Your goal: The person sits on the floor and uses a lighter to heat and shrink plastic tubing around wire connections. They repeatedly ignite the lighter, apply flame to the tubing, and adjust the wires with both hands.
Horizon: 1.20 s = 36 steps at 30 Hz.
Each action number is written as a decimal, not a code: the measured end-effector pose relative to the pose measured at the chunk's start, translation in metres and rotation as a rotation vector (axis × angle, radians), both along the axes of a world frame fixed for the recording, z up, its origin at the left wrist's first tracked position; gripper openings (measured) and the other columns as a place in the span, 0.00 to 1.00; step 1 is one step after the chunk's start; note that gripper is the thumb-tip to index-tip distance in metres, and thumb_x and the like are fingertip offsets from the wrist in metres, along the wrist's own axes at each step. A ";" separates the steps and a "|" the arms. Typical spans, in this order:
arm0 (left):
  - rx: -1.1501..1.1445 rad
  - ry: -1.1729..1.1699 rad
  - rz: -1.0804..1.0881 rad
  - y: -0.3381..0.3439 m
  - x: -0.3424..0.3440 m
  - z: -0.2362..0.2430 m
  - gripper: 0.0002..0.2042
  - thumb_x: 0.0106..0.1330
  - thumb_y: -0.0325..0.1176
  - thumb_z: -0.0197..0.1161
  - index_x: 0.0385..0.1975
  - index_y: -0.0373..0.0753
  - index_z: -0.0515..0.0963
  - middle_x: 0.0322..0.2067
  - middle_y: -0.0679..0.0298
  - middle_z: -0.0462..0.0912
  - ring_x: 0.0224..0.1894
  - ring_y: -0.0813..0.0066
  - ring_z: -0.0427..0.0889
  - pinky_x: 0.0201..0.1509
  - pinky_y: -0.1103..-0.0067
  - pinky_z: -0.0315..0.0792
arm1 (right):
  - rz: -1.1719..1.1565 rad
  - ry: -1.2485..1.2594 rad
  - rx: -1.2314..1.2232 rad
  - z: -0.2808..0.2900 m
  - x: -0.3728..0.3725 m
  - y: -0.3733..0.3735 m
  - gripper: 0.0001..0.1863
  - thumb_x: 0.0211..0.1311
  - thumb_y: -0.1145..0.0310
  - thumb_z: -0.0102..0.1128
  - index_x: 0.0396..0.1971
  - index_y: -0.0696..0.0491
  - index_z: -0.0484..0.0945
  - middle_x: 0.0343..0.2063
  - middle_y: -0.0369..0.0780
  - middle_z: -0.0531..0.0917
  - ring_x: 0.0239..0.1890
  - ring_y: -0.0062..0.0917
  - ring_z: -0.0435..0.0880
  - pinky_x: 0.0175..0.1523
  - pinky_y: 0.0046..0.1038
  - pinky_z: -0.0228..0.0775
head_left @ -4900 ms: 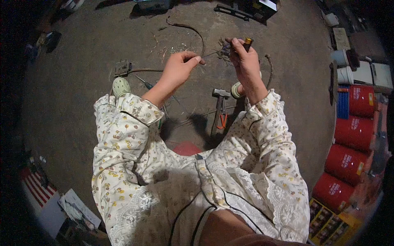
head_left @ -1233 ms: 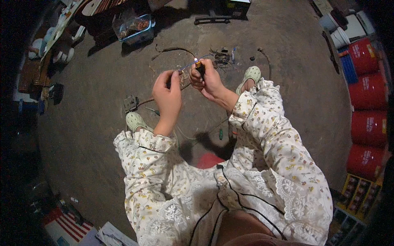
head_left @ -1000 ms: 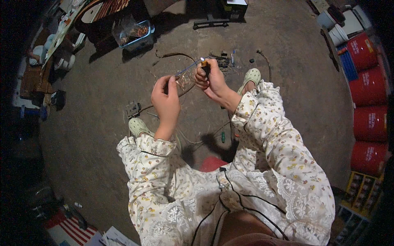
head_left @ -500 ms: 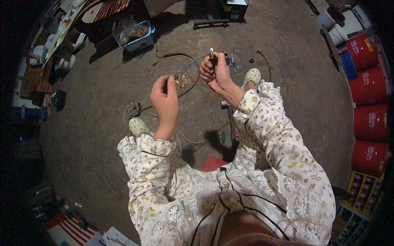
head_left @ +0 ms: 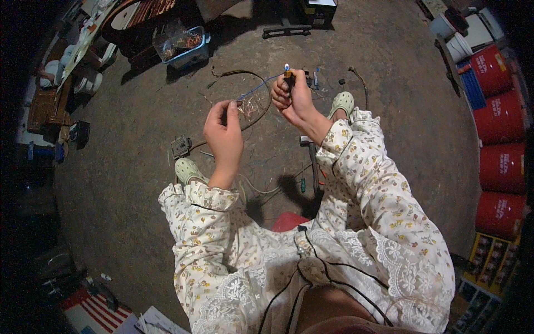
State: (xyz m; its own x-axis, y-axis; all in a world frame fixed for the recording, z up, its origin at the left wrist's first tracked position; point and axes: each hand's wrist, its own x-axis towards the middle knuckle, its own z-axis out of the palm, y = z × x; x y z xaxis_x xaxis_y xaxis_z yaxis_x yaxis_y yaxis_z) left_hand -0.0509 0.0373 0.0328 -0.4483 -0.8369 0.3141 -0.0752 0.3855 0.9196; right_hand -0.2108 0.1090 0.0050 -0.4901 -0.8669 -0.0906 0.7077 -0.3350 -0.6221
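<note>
Wire (head_left: 257, 88), blue, is crossing upper centre of frame | left hand (head_left: 224, 119) is pinching it | right hand (head_left: 295, 101) is gripping lighter (head_left: 288, 78) (flame (head_left: 287, 66) is burning near wire)

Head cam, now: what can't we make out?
All in the head view:
Blue wire: held part, hidden by the left hand.
Lighter: lower body, hidden by the right hand.
Flame: whether it touches the wire, too small to tell.
Copper-coloured strands: too fine to count.
Black box: cut off by the upper edge.
</note>
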 end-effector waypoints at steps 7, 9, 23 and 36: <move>0.027 0.024 -0.007 0.000 -0.002 -0.002 0.10 0.64 0.32 0.54 0.32 0.30 0.75 0.30 0.64 0.79 0.32 0.82 0.73 0.38 0.85 0.67 | 0.033 0.006 0.019 -0.003 -0.001 0.001 0.20 0.61 0.54 0.34 0.13 0.50 0.59 0.09 0.31 0.57 0.10 0.16 0.51 0.15 0.20 0.41; 0.013 0.013 -0.006 -0.001 -0.002 -0.004 0.09 0.63 0.32 0.54 0.32 0.30 0.75 0.30 0.64 0.79 0.32 0.82 0.73 0.38 0.85 0.67 | 0.056 -0.004 0.036 -0.003 0.002 0.000 0.21 0.61 0.53 0.35 0.13 0.50 0.60 0.09 0.31 0.57 0.10 0.16 0.51 0.16 0.20 0.41; 0.053 -0.011 -0.025 0.002 -0.005 0.000 0.09 0.61 0.31 0.56 0.28 0.30 0.74 0.24 0.62 0.76 0.26 0.77 0.74 0.31 0.82 0.67 | 0.175 0.024 0.107 -0.002 0.034 -0.001 0.22 0.61 0.53 0.33 0.12 0.50 0.59 0.08 0.30 0.59 0.10 0.16 0.53 0.16 0.20 0.43; 0.127 0.019 -0.030 -0.001 -0.005 0.003 0.10 0.62 0.32 0.54 0.28 0.30 0.74 0.22 0.64 0.76 0.25 0.80 0.72 0.29 0.84 0.65 | 0.322 -0.083 0.165 0.002 0.053 -0.001 0.28 0.60 0.41 0.31 0.15 0.49 0.61 0.10 0.29 0.61 0.09 0.13 0.52 0.15 0.17 0.43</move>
State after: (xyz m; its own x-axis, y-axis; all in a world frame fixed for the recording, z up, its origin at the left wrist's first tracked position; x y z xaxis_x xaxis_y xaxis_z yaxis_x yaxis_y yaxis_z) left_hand -0.0564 0.0362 0.0360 -0.4685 -0.8568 0.2153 -0.0477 0.2679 0.9623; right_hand -0.1581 0.1078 0.0069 -0.1794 -0.9461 -0.2698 0.8111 0.0130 -0.5848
